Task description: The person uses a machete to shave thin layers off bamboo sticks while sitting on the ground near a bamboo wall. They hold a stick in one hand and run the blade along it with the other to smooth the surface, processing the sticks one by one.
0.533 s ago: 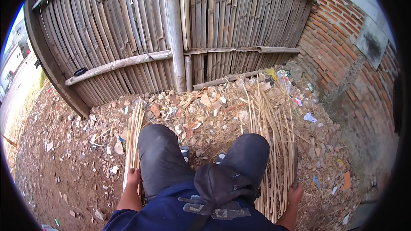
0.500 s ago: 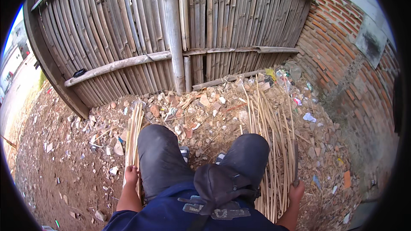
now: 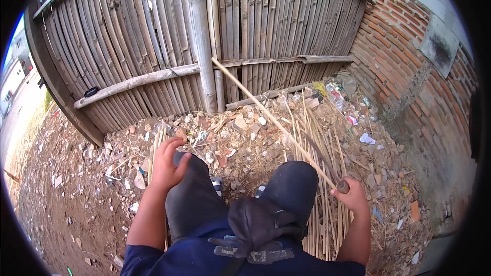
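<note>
Long bamboo strip (image 3: pixel 274 121), pale and thin, slants from the right hand (image 3: pixel 354 195) toward the far left. Its near end sits at the thumb of that hand, which is closed in a grip on it together with the round end of a dark handle (image 3: pixel 343 187). From the handle a dark, curved blade (image 3: pixel 319 154) runs toward the far side, close along the right of the strip. The strip's far end overlaps the lower part of the bamboo fence (image 3: pixel 276 20); whether it touches there, I cannot tell.

The left hand (image 3: pixel 170 163) is raised at the left knee with fingers loosely spread and thumb apart, near a small bundle of strips (image 3: pixel 154 149) on the left. A larger spread of strips (image 3: pixel 321 225) lies on the right, beside the right thigh and partly beneath the blade and the held strip.

Between the legs, in dark trousers (image 3: pixel 192 189), a black bag (image 3: pixel 253 220) rests against the blue shirt (image 3: pixel 179 260). Stony ground (image 3: pixel 61 199) stretches to the fence, and a brick wall (image 3: pixel 388 36) stands at the far right. Near their corner lies a yellow scrap (image 3: pixel 319 88).
</note>
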A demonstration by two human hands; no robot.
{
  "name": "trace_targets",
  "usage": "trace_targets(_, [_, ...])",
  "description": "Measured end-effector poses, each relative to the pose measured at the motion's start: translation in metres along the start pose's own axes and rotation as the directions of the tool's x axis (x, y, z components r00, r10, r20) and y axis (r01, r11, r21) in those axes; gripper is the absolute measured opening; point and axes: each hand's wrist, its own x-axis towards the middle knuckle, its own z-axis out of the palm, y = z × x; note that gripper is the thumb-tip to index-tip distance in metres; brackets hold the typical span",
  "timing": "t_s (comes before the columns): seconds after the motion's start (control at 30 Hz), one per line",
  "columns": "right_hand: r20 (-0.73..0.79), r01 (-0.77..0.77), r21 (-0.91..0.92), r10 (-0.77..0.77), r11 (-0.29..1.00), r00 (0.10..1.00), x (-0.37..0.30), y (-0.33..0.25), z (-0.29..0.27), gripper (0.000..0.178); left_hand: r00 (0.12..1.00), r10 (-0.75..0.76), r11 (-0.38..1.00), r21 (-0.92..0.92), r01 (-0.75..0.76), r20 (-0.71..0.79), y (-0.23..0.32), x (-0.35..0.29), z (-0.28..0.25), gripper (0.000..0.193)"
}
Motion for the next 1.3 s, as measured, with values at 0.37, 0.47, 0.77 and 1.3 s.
trace_targets(0.37, [0.547, 0.152, 0.046, -0.152, 0.987, 0.823, 0.039, -0.059, -0.012, 0.036, 0.842, 0.307, 0.853, 0.264, -0.45, 0.443, 0.024, 0.04, -0.012, 0.044])
trace_targets(0.47, [0.519, 0.249, 0.025, -0.225, 0.968, 0.824, 0.055, -0.066, -0.009, 0.033, 0.863, 0.16, 0.909, 0.27, -0.318, 0.478, 0.015, 0.025, -0.022, 0.034])
trace_targets(0.77, [-0.033, 0.478, -0.308, -0.511, 0.823, 0.859, 0.117, -0.113, 0.014, 0.031, 0.874, -0.325, 0.843, 0.53, 0.095, 0.361, 0.004, -0.058, -0.059, 0.036])
trace_targets(1.3, [0.603, 0.552, -0.238, -0.324, 0.799, 0.729, 0.209, -0.156, 0.21, 0.041, 0.684, -0.678, 0.72, 0.433, 0.543, 0.269, -0.003, -0.147, -0.023, 0.038])
